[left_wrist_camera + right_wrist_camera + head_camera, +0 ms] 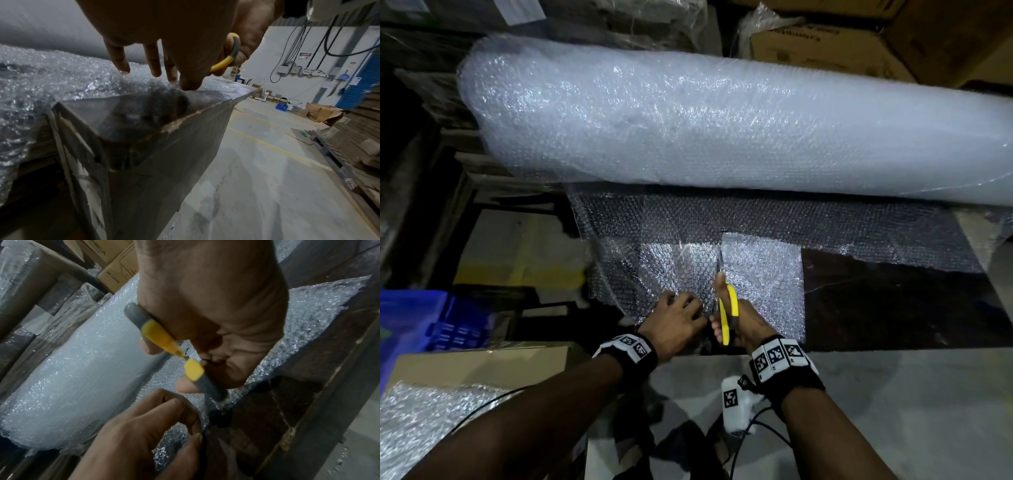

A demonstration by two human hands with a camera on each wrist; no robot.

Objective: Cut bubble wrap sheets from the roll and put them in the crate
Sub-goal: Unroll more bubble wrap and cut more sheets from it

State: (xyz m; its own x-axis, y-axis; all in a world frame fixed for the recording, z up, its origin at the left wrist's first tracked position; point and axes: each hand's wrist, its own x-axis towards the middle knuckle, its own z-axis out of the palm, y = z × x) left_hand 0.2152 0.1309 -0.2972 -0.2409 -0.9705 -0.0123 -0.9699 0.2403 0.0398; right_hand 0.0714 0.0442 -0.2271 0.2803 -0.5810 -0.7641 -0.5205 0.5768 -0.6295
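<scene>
A big bubble wrap roll [722, 120] lies across the back of a dark table [876, 308]. Its loose sheet [760, 274] is spread toward me, with a slit running up its middle. My right hand [719, 308] grips yellow-handled scissors [732, 301], whose blades sit in the slit. The grey and yellow handles [160, 337] show under my curled fingers in the right wrist view. Just left of the cut, my left hand [690, 308] pinches the sheet's near edge between thumb and fingers [195, 430]. A blue crate [410, 308] stands low at the left.
A cardboard box [482, 363] with bubble wrap [421, 418] on it stands at my lower left, beside the crate. More cardboard boxes [859, 44] are stacked behind the roll. Concrete floor [267, 162] runs along the table's front, with flattened cardboard piled at the right.
</scene>
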